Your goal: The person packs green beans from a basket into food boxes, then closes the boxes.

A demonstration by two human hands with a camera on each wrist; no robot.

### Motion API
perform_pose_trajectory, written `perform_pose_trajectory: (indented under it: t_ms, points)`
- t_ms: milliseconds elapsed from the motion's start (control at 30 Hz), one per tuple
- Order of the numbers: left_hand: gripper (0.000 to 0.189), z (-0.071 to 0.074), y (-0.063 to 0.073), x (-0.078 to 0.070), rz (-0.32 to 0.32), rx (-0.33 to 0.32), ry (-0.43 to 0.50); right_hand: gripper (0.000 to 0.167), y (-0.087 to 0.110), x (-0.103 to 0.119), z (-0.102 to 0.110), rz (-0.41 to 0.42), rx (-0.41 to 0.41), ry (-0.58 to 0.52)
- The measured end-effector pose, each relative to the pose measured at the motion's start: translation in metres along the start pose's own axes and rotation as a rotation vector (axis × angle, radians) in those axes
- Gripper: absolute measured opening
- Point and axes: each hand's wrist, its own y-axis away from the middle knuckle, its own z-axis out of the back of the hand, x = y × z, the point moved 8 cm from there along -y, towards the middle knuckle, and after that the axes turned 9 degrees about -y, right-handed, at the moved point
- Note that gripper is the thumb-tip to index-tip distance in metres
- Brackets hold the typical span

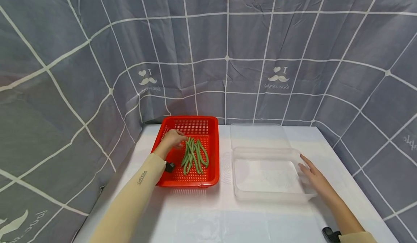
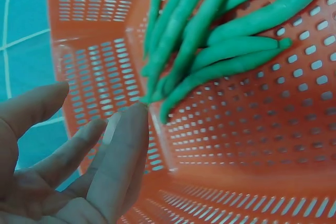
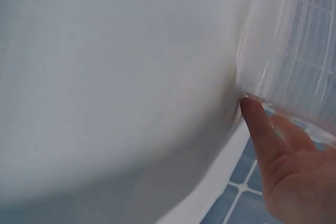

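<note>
Several green beans lie in a loose bunch inside a red plastic basket. My left hand reaches over the basket's left side, beside the upper ends of the beans. In the left wrist view its thumb stands apart from the fingers, and the fingertips overlap the bean ends, with nothing gripped between them. On the right, my right hand is at the right wall of a clear plastic container. Its extended fingers touch that wall near the rim, as the right wrist view also shows. The container holds nothing visible.
Behind the container lies a flat, clear sheet like a lid. Everything stands on a white table. A grey curtain with white grid lines hangs round the table's back and sides.
</note>
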Motion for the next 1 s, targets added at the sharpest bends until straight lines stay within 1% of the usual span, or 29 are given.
perform_pose_trajectory:
  t_ms: [133, 267, 333, 433, 533, 667, 1000]
  points:
    - [0.038, -0.006, -0.007, 0.007, 0.052, 0.038, 0.017, 0.078, 0.002, -0.003, -0.001, 0.030, 0.030, -0.031]
    - [0.035, -0.011, -0.013, 0.014, 0.088, 0.065, 0.043, 0.078, 0.002, -0.006, -0.001, 0.028, 0.041, -0.050]
    - [0.035, -0.014, -0.017, 0.018, 0.095, 0.073, 0.063, 0.078, 0.002, -0.007, 0.000, 0.020, 0.039, -0.055]
    - [0.039, -0.019, -0.020, 0.020, 0.086, 0.075, 0.069, 0.078, 0.003, -0.008, 0.001, 0.013, 0.030, -0.060]
    - [0.033, -0.023, -0.021, 0.021, 0.085, 0.063, 0.054, 0.078, 0.002, -0.009, 0.002, 0.007, 0.024, -0.058]
    - [0.024, -0.027, -0.024, 0.024, 0.106, 0.049, 0.035, 0.077, 0.002, -0.010, 0.002, 0.013, 0.016, -0.058]
    - [0.022, -0.031, -0.031, 0.029, 0.133, 0.019, -0.008, 0.076, 0.003, -0.011, 0.002, 0.018, 0.006, -0.064]
